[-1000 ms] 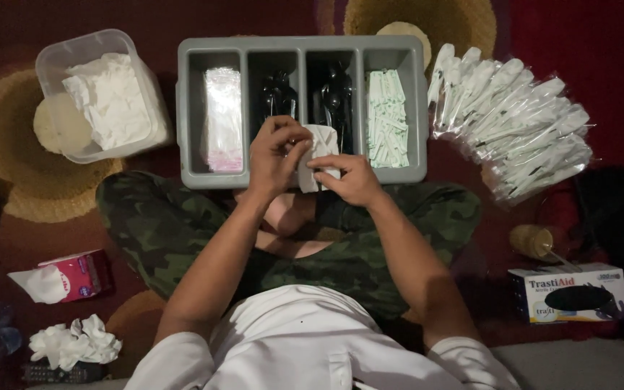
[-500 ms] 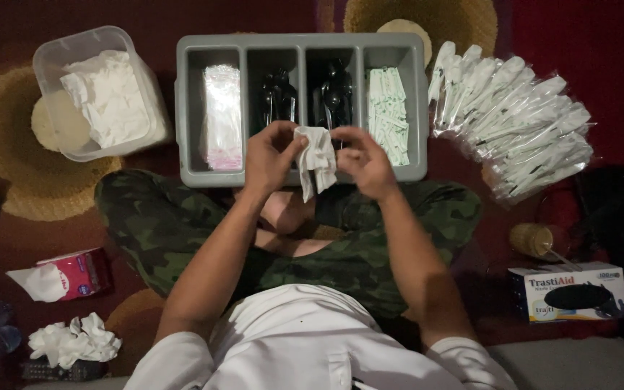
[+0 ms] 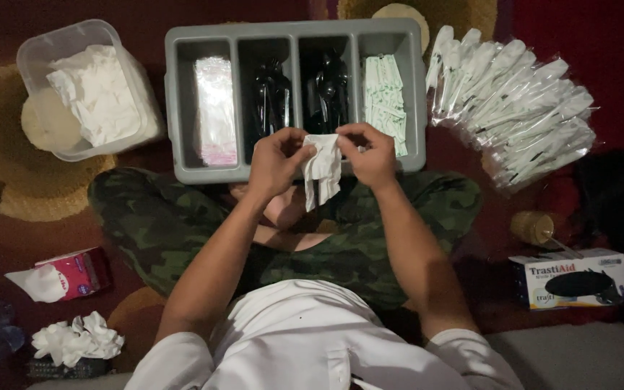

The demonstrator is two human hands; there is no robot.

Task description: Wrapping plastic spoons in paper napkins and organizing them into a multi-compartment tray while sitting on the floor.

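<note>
Now the white napkin [image 3: 322, 172] hangs unfolded between both hands, where a second ago it was bunched; left hand [image 3: 277, 160] and right hand [image 3: 370, 154] pinch its top corners above the grey cutlery tray [image 3: 182, 101].

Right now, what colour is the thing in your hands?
White: a napkin held by both hands, left hand and right hand, seen in the head view.

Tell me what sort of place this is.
Probably a floor workspace for packing cutlery kits: a grey divided tray of black utensils, a pile of sealed packets, and a white napkin in both hands.
</note>
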